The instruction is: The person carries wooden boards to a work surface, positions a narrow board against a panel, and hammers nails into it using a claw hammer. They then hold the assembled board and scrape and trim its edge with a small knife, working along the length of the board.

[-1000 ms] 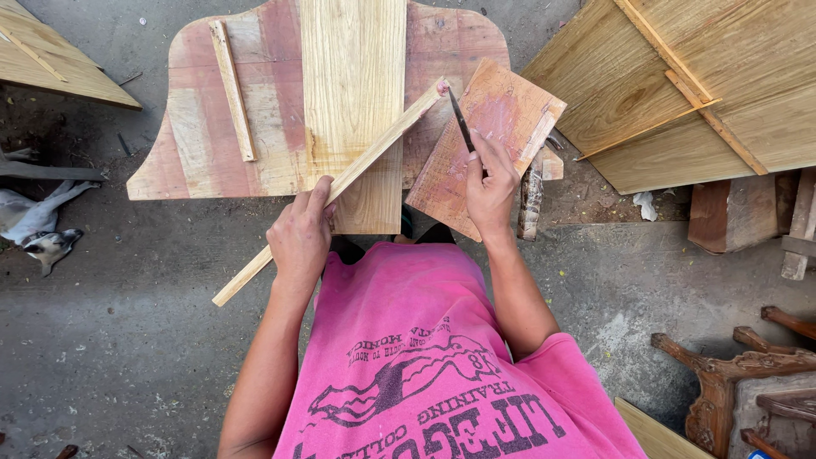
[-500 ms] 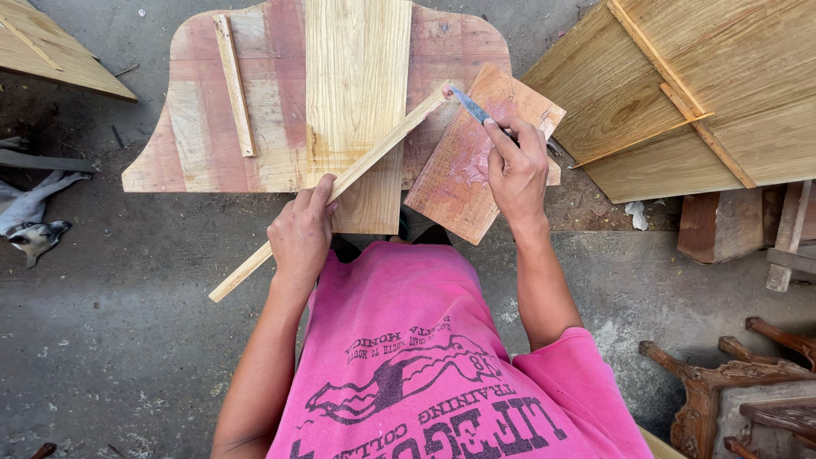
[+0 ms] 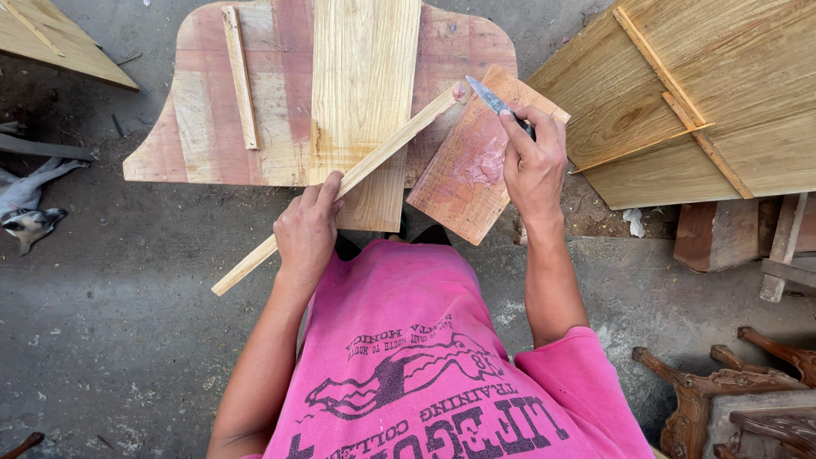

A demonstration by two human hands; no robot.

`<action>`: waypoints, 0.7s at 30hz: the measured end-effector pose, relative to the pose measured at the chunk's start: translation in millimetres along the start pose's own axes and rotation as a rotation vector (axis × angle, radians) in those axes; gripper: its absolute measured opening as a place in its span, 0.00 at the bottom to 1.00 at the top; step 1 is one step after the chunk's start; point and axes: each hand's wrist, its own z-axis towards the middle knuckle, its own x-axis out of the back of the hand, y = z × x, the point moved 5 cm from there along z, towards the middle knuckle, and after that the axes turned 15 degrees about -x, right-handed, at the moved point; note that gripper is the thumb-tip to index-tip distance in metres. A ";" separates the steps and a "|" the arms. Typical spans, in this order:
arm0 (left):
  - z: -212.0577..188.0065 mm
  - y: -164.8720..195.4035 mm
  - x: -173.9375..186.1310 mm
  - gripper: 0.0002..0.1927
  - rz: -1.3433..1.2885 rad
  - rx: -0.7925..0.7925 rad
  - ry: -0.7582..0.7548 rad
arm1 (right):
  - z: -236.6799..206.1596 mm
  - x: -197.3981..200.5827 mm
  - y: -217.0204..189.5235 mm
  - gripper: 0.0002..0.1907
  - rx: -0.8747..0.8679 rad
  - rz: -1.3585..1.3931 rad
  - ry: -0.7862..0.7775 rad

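**Strip in your left hand, blade in your right**

Closest to you is your pink shirt (image 3: 425, 374), filling the bottom of the view. Off to your right, low in the corner, carved dark wooden legs (image 3: 722, 399) lie on the concrete floor (image 3: 110, 340).

Your left hand (image 3: 308, 231) is clenched around a long thin wooden strip (image 3: 340, 184), gripping it a little below its middle. The strip runs on a slant: its near end juts out over the floor to your left, and its far end rises to the right, crossing the pale plank (image 3: 365, 93) and ending just at the corner of the small reddish board (image 3: 480, 157).

Your right hand (image 3: 534, 163) grasps a knife (image 3: 491, 96), fingers wrapped on the handle, index finger stretched along it. The blade points up and left, its tip just beside the far end of the strip. The hand rests over the small reddish board, which sits tilted, with a pale smeared patch in its middle.

Beyond both hands lies a wide bell-shaped panel (image 3: 204, 127) of pinkish wood, flat on the floor; the pale plank lies lengthwise down its centre, and a short slat (image 3: 239, 76) rests on its left half.

Farther right, large light wooden panels (image 3: 722, 144) with thin battens on them lean over blocks. At the far left, another panel corner (image 3: 59, 42) and a grey rag (image 3: 30, 200).
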 end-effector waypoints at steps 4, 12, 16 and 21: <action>-0.1 0.2 -1.3 0.22 0.014 0.004 -0.012 | 2.8 1.1 -8.0 0.19 0.063 -0.026 -0.021; 0.5 0.6 -3.4 0.22 0.009 0.013 -0.014 | 13.3 -3.6 -9.9 0.17 0.058 -0.090 -0.011; -0.8 2.1 -3.6 0.22 0.004 0.005 -0.007 | 11.8 -0.8 -9.1 0.17 0.016 -0.091 0.017; -1.7 1.4 -2.3 0.23 0.001 0.019 -0.006 | -3.8 -7.3 -6.3 0.20 -0.017 0.030 -0.034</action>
